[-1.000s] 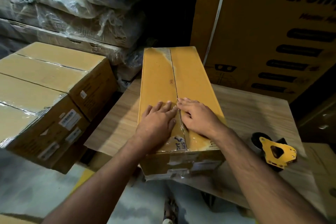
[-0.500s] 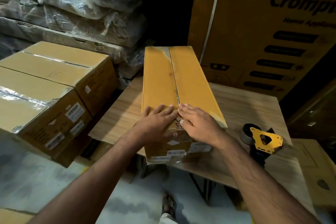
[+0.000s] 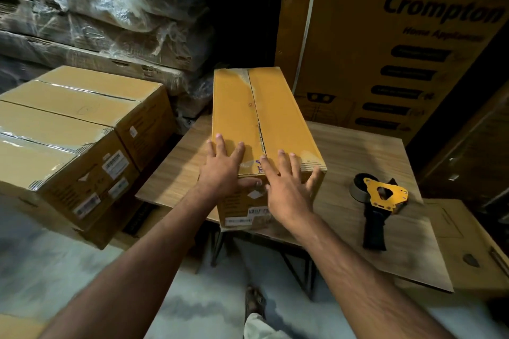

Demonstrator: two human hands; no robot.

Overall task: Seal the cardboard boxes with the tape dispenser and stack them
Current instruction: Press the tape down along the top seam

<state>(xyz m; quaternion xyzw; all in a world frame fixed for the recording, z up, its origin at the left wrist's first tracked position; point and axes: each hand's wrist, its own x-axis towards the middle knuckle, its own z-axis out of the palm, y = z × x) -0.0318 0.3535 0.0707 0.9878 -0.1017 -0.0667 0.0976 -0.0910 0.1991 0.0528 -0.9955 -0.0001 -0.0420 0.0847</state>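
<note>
long box (image 3: pixel 264 118): yellow-brown cardboard, matt, with a glossy strip of clear tape at its far end and paper labels on the near face
tabletop (image 3: pixel 355 154): wood-grain board, smooth, dull sheen
tape dispenser (image 3: pixel 378 201): yellow-painted metal plate, black matt plastic handle
stacked boxes (image 3: pixel 68 129): brown cardboard, seams under shiny clear tape, white paper labels
wrapped cartons (image 3: pixel 110 25): cardboard under crinkled, glossy plastic film
large printed carton (image 3: pixel 399 49): matt brown cardboard, dark print, pale strap
floor (image 3: pixel 41 270): grey, mottled, matt
</note>
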